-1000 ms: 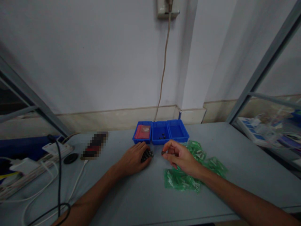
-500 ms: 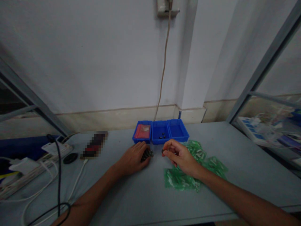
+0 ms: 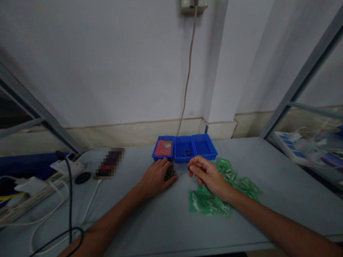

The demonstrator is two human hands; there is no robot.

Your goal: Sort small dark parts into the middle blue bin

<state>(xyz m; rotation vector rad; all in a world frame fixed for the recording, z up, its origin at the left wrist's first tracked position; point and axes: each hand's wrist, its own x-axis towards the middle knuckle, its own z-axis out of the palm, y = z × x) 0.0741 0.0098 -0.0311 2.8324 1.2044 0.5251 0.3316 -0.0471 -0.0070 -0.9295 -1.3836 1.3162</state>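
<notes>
My left hand [image 3: 155, 179] rests on the table with its fingers curled round several small dark metal parts [image 3: 169, 173], partly hidden by the fingers. My right hand [image 3: 208, 175] is a short way to the right, thumb and forefinger pinched on a small dark part [image 3: 189, 167], mostly covered by the fingertips. Just beyond the hands, three blue bins stand side by side. A red bag [image 3: 164, 148] lies in the left bin [image 3: 162, 159], a few dark pieces are in the middle bin [image 3: 183, 144], and nothing shows in the right bin [image 3: 203, 144].
Green plastic bags [image 3: 209, 206] with pale contents lie under and beside my right forearm. On the left are a blurred-out phone-like object [image 3: 109, 164], a round black disc [image 3: 82, 177], a power strip [image 3: 40, 191] and loose cables [image 3: 70, 200]. A wall closes off the back.
The view has shifted slightly. My left fingers lie a little further over the small dark parts, and the right fingertips cover more of their piece. The bins' contents look the same.
</notes>
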